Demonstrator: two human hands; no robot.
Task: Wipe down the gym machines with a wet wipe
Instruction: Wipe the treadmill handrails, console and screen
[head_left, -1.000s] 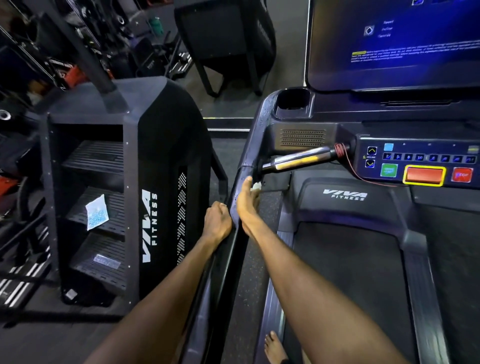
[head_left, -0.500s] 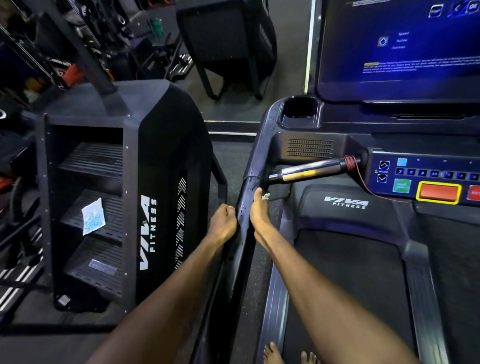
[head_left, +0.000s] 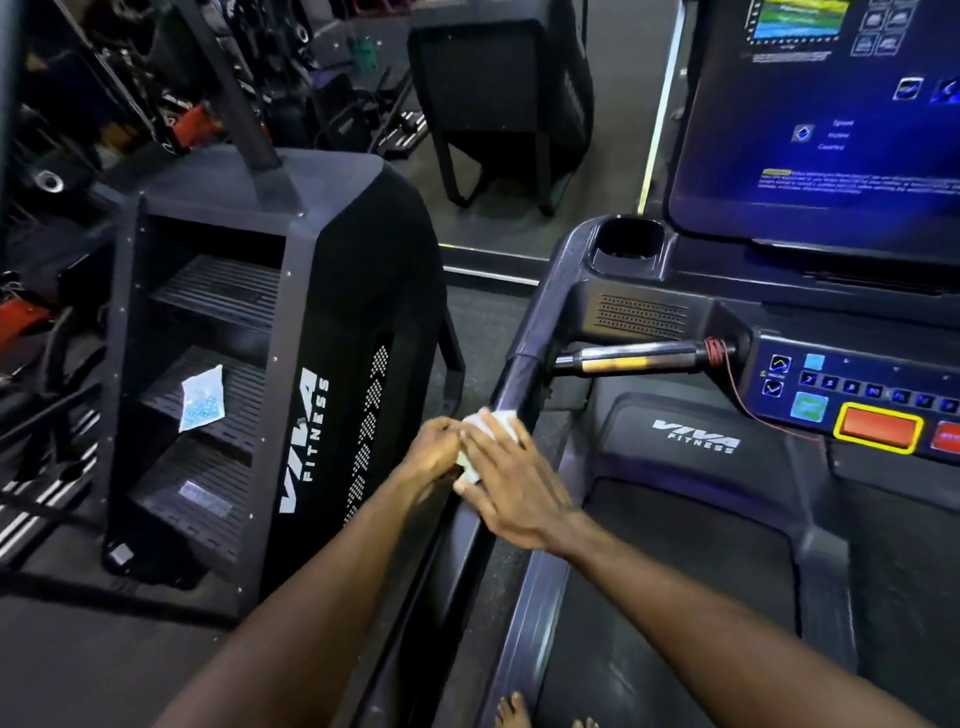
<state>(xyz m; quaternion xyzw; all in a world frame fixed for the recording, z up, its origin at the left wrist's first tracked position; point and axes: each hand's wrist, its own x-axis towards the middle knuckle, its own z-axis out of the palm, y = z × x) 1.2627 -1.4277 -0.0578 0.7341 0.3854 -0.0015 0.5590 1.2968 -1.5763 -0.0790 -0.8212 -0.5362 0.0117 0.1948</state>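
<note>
Both hands on wet wipe (head_left: 480, 441) atop treadmill side rail (head_left: 511, 395): right hand (head_left: 511, 486) flat over it, left hand (head_left: 434, 454) pinching its near-left edge. Rail runs away up-right from grip toward console; unwiped stretch ahead, right hand nearer.

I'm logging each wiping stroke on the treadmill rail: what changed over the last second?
The right hand slid back down the left handrail with the wet wipe, from near the metal grip, and now lies over it beside the left hand. The left hand stayed on the rail. The packet on the neighbouring machine's step is unmoved.
</note>
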